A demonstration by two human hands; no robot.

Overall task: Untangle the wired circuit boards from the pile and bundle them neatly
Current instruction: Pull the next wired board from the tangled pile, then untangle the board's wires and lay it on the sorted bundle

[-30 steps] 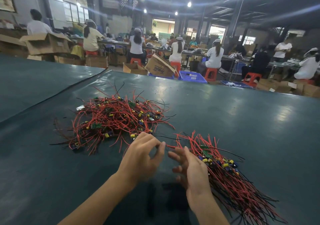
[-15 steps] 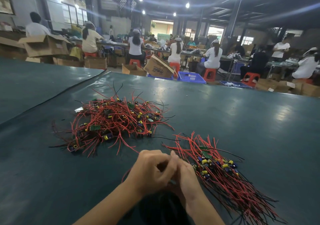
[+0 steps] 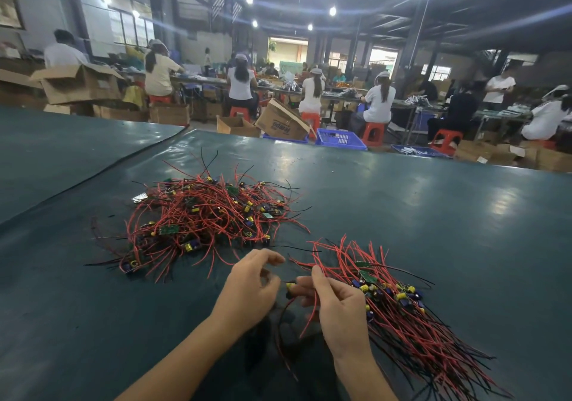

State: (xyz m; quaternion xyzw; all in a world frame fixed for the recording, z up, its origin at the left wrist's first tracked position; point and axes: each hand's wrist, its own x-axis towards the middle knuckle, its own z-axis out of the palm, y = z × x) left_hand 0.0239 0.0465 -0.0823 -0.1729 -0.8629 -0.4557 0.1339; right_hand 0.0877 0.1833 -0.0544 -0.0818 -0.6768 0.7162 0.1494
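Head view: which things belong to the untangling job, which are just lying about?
Job: tangled pile of red-and-black wired circuit boards; straightened bundle of the same; single wired board pinched by right hand; left hand.
Lying about: blue plastic crate; brown cardboard box; red plastic stool.

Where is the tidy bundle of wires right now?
In the head view, the tidy bundle lies on the table at right, beside the right hand, across from the tangled pile.

A factory assembly hall. Capped workers (image 3: 312, 89) sit on red stools (image 3: 373, 133) at long benches (image 3: 309, 91) among cardboard boxes (image 3: 80, 83).
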